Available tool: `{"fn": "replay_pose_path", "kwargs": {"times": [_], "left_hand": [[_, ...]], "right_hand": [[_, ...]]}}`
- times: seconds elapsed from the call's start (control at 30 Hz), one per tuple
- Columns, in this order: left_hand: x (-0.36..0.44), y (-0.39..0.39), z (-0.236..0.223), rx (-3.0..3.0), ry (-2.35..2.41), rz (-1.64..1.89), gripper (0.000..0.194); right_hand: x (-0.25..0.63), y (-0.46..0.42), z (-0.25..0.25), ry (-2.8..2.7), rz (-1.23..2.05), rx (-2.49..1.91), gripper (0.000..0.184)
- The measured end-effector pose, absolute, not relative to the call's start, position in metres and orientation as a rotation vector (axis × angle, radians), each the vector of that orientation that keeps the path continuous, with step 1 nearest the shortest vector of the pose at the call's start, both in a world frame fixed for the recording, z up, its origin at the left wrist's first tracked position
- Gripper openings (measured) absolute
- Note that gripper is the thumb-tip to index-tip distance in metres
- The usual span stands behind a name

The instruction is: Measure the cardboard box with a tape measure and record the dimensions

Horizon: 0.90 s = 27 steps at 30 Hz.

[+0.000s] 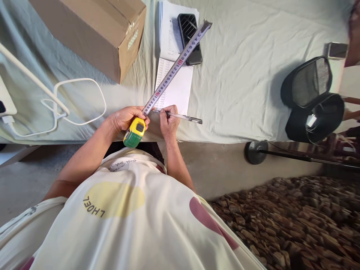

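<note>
My left hand (pixel 131 117) is closed around a tape measure (pixel 134 133) with a yellow and green case, near the table's front edge. Its marked blade is drawn out and slants up to the right, crossing a notebook (pixel 180 84) and a black phone (pixel 185 35). Between the fingers of my right hand (pixel 169 120) is a pen (pixel 189 119), its tip end at the lower part of the written page. Rows of small handwriting run down the left side of that page. The phone lies on the notebook's upper part, partly covered by the blade.
A cardboard box (pixel 92 33) stands at the back left. White cable (pixel 80 80) loops lie left of my hands. On the right, an open black case (pixel 312 97) sits at the edge of the cloth-covered table (pixel 239 82). A round black stand base (pixel 255 152) is below.
</note>
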<state>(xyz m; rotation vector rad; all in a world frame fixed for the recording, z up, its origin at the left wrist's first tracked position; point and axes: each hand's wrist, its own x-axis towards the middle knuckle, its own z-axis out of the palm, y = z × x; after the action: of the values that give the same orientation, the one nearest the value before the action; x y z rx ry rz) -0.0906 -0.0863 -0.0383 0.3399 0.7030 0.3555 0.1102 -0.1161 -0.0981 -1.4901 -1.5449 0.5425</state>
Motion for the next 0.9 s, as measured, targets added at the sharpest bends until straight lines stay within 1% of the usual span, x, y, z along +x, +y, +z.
{"fn": "replay_pose_path", "kwargs": {"times": [0.27, 0.57, 0.7, 0.9], "left_hand": [[-0.0908, -0.0856, -0.0384, 0.339, 0.698, 0.356, 0.076], [-0.091, -0.0861, -0.0397, 0.337, 0.689, 0.363, 0.073], [-0.0914, -0.0858, -0.04, 0.339, 0.701, 0.359, 0.071], [-0.0912, -0.0864, -0.037, 0.344, 0.722, 0.355, 0.073]], "right_hand": [[0.1093, -0.1156, -0.0989, -1.548, 0.527, -1.497, 0.02], [0.1093, -0.1149, -0.0982, -1.58, 0.478, -1.485, 0.019], [0.1084, -0.1149, -0.099, -1.575, 0.487, -1.493, 0.022], [0.1123, -0.1182, -0.0948, -1.312, 0.58, -1.438, 0.024]]}}
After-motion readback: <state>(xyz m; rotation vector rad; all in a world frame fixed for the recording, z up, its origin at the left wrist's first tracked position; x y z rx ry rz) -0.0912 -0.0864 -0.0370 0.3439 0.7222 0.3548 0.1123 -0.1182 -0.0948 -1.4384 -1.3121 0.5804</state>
